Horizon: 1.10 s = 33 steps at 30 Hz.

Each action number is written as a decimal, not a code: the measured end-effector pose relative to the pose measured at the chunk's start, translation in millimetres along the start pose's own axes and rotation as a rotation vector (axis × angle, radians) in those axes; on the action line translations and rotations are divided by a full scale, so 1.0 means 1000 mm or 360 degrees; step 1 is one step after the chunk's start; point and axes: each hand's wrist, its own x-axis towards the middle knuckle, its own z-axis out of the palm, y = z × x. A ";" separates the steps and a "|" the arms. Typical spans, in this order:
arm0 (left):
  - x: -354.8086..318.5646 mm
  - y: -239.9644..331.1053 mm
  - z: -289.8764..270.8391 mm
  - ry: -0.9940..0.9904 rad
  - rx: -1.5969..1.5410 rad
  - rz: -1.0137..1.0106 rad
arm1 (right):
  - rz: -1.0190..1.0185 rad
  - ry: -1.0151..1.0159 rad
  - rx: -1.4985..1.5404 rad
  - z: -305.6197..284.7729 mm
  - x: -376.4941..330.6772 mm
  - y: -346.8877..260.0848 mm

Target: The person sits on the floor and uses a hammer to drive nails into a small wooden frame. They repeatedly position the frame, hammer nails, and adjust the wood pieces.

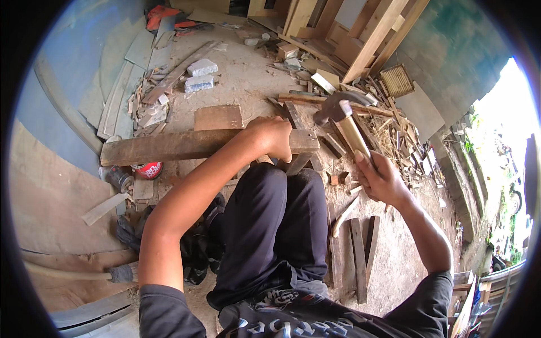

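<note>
A long weathered wooden plank lies crosswise in front of my knees. My left hand presses down on its right part, fingers curled over the near edge. My right hand grips the wooden handle of a claw hammer, whose metal head is raised above the plank's right end. My black trousers fill the space just below the plank.
Wood offcuts and slats litter the dirt floor to the right. Two white blocks and a flat board lie beyond the plank. A red-topped can sits at left, a brush lower left, leaning timbers at the back.
</note>
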 end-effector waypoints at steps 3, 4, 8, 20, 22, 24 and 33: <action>0.001 0.002 0.000 -0.0008 -0.0008 0.0009 | 0.0025 -0.0003 0.0115 0.002 -0.003 0.000; 0.001 0.003 0.000 -0.0012 -0.0004 0.0008 | 0.0005 -0.0048 0.0001 0.002 -0.003 0.003; -0.002 -0.003 0.002 0.0023 -0.0040 0.0037 | 0.0093 -0.0028 -0.0061 -0.001 -0.007 -0.019; -0.002 -0.005 0.006 0.0022 -0.0019 0.0027 | 0.0243 -0.0232 0.0095 0.001 -0.012 -0.025; -0.004 0.000 0.008 0.0079 -0.0023 0.0109 | 0.0038 -0.0113 0.0193 -0.005 -0.018 -0.025; -0.002 0.003 0.003 0.0030 -0.0024 0.0028 | -0.0237 0.0143 0.0195 -0.007 -0.011 -0.017; -0.004 -0.004 0.003 0.0070 0.0004 0.0038 | -0.0239 0.0150 -0.0124 0.016 -0.007 -0.005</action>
